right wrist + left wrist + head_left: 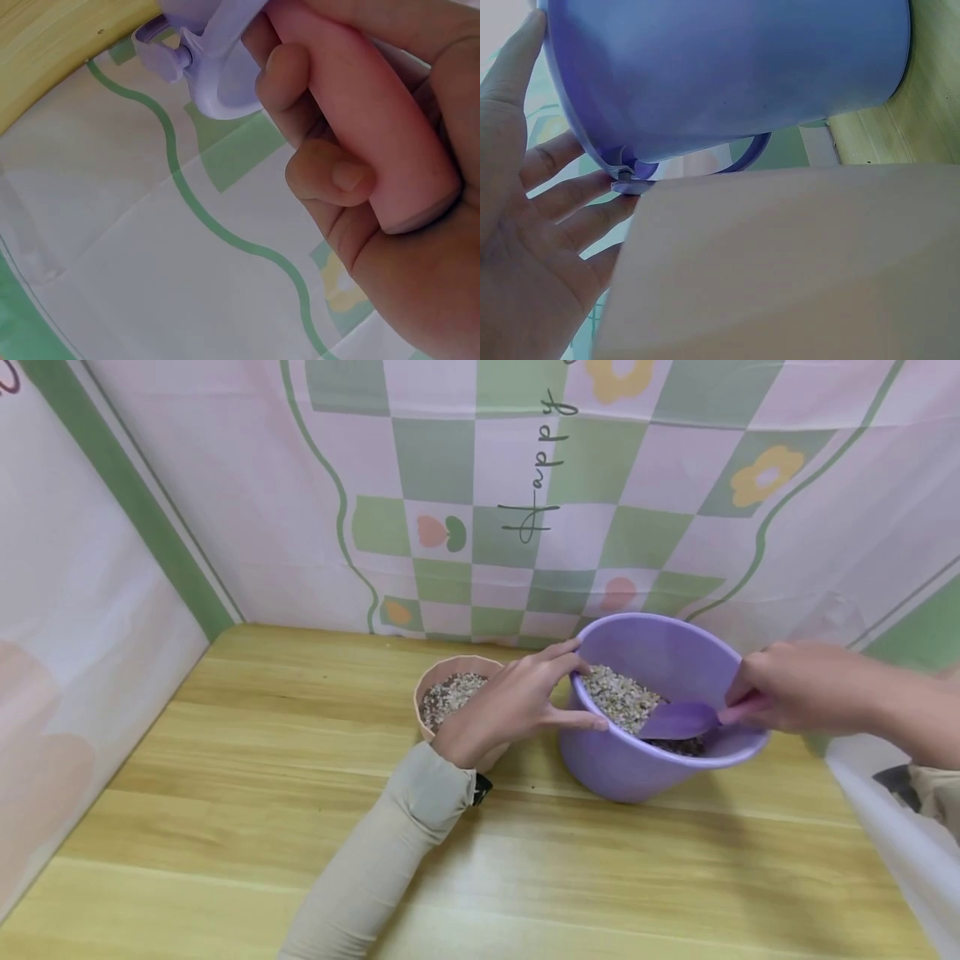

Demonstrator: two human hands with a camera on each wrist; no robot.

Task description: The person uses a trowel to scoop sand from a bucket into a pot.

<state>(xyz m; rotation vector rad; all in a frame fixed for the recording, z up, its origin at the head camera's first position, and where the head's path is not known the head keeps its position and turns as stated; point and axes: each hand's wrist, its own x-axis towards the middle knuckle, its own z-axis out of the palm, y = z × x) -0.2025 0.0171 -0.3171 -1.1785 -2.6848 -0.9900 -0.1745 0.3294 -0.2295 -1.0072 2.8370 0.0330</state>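
Observation:
A light purple bucket (626,772) stands tilted on the table, holding a pale grainy mix (622,697). My left hand (517,697) touches its rim on the near left, the thumb and fingers spread apart. In the left wrist view, the fingers (570,195) lie straight beside the handle joint. My right hand (787,685) grips the pink handle (367,112) of a small scoop with a purple blade (678,720), which is inside the bucket at the mix. Left of the bucket, partly behind my left wrist, is a peach pot (420,693) containing similar grains (450,697).
The wooden table (262,793) reaches to a printed checkered cloth (510,460) behind the bucket and pot. A white panel with a green stripe (142,502) borders the left side. The bucket's handle (746,154) hangs at its side.

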